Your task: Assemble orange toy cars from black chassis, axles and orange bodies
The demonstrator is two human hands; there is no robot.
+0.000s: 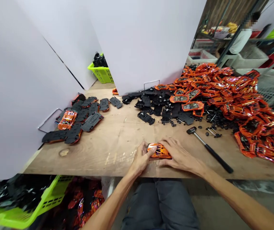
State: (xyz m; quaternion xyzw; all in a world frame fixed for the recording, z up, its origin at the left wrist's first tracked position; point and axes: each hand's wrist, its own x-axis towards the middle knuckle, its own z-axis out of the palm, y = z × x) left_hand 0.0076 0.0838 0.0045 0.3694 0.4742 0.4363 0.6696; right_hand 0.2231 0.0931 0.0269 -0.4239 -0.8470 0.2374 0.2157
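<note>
An orange toy car (159,150) lies on the wooden workbench (117,143) near its front edge. My left hand (142,158) grips its left end, thumb pressed on top. My right hand (178,156) covers its right side with fingers curled over it. A hammer (208,149) with a black handle lies just right of my right hand.
A big heap of orange car shells (237,99) fills the right side, with black chassis parts and axles (165,108) in the middle. Assembled cars and black bases (79,118) lie at left. Green baskets (101,72) stand at the back and under the bench (43,198). A person (242,38) sits far right.
</note>
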